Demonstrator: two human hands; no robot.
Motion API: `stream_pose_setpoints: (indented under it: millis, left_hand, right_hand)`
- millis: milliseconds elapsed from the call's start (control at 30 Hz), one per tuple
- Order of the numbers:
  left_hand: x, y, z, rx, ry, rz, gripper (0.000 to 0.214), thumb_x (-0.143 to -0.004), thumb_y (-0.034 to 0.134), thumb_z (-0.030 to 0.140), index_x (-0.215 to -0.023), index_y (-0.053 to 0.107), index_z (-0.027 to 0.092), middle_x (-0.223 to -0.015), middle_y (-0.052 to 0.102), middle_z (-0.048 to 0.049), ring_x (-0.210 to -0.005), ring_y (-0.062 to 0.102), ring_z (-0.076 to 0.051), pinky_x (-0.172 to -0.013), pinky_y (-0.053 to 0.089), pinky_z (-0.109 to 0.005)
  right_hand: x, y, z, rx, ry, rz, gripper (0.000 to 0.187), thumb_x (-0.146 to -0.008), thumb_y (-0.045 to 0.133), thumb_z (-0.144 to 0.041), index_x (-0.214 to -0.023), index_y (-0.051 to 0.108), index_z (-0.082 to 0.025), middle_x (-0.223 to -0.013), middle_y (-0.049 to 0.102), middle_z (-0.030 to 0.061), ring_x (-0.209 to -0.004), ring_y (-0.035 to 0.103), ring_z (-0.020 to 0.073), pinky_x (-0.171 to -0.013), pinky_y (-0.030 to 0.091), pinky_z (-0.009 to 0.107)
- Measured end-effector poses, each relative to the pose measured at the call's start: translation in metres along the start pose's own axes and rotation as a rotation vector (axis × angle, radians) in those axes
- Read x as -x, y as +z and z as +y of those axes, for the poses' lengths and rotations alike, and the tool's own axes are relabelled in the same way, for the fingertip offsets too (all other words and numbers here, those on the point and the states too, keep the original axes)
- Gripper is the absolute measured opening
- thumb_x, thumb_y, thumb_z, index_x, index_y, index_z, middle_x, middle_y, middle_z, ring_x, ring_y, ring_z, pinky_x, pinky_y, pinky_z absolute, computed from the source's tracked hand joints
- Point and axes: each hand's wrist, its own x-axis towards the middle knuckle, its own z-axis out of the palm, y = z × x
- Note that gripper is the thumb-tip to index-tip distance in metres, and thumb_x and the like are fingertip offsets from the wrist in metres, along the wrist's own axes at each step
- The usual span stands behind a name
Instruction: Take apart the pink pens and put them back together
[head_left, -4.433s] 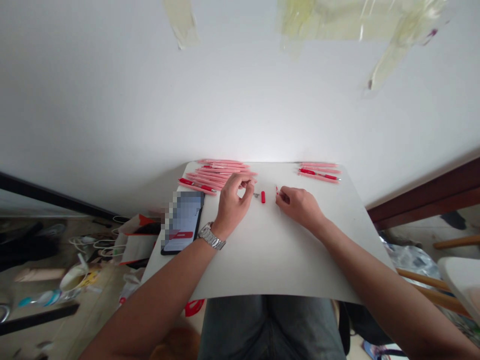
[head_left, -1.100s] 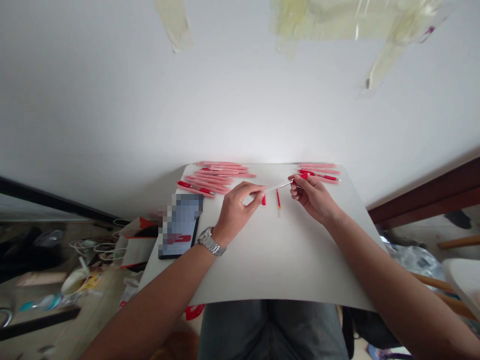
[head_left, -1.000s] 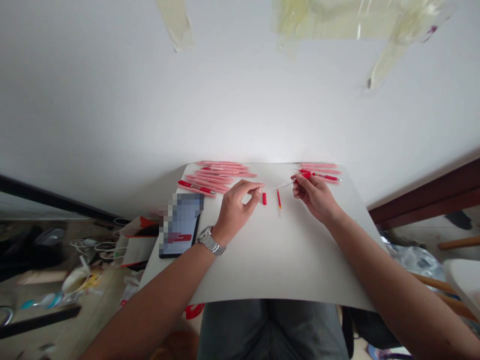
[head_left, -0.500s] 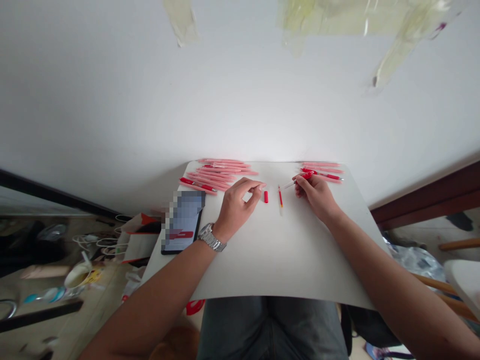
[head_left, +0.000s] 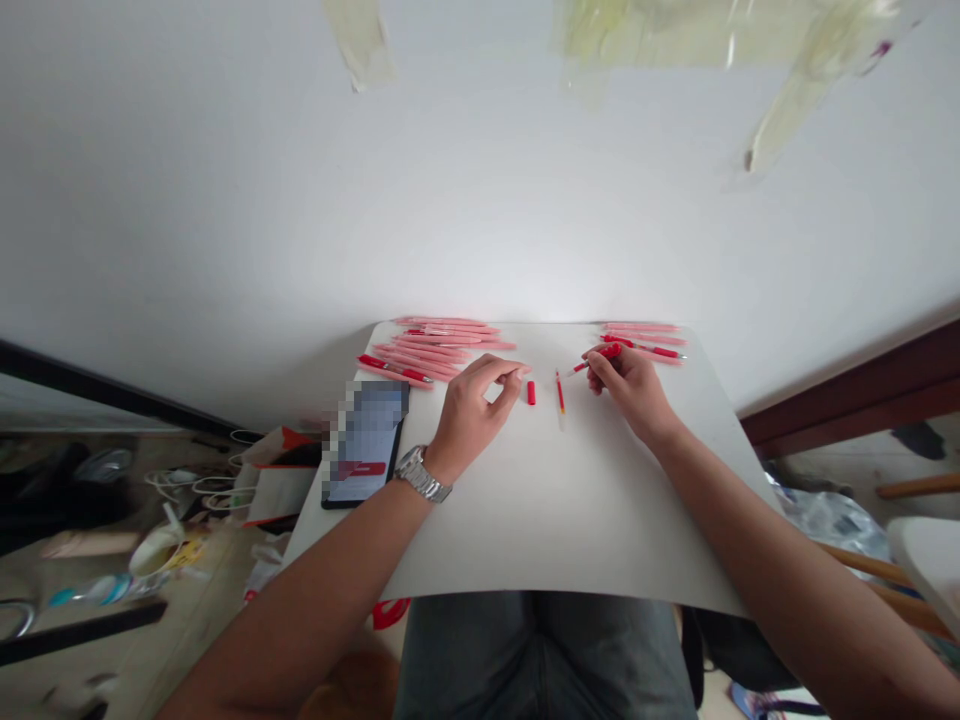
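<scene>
My left hand, with a metal watch on its wrist, rests on the white table with thumb and fingers pinched on something small that I cannot make out. My right hand is closed on a red pen part whose thin tip points left. A small red cap and a thin red refill lie on the table between the two hands.
A pile of pink-red pens lies at the table's far left, a smaller group at the far right. A phone lies at the left edge. Bags and clutter cover the floor on the left; a chair stands right.
The long thin piece stretched between my hands 1.1 s ago has come apart; my right hand now holds it alone, drawn back to the right. My left hand stayed pinched near the cap.
</scene>
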Motion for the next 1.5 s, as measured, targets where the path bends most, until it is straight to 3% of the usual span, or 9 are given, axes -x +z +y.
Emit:
stream_pose_setpoints:
  millis: [500, 833, 1500]
  left_hand:
    - [0.0, -0.001, 0.001, -0.009, -0.01, -0.01, 0.019, -0.106, 0.057, 0.027, -0.106, 0.075, 0.021, -0.097, 0.076, -0.0055, -0.089, 0.069, -0.017, -0.085, 0.055, -0.032]
    - [0.0, 0.0, 0.0, -0.015, -0.008, -0.009, 0.019, -0.106, 0.057, 0.028, -0.104, 0.075, 0.02, -0.096, 0.076, -0.0053, -0.087, 0.069, -0.017, -0.085, 0.056, -0.032]
    - [0.0, 0.0, 0.001, -0.021, -0.022, -0.028, 0.019, -0.107, 0.056, 0.029, -0.103, 0.073, 0.021, -0.099, 0.076, -0.0056, -0.09, 0.069, -0.018, -0.085, 0.056, -0.034]
  right_hand:
    - [0.009, 0.001, -0.006, 0.133, -0.12, -0.029, 0.04, -0.098, 0.063, -0.062, -0.101, 0.067, -0.022, -0.076, 0.065, 0.0025, -0.066, 0.061, 0.0172, -0.063, 0.052, 0.033]
    - [0.012, -0.003, -0.014, 0.377, -0.26, 0.009, 0.037, -0.105, 0.052, -0.057, -0.092, 0.06, -0.024, -0.077, 0.065, 0.0032, -0.066, 0.06, 0.0173, -0.064, 0.049, 0.032]
    - [0.013, 0.0, -0.014, 0.402, -0.277, -0.034, 0.038, -0.106, 0.047, -0.059, -0.096, 0.058, -0.025, -0.079, 0.065, 0.0037, -0.066, 0.06, 0.0181, -0.064, 0.047, 0.033]
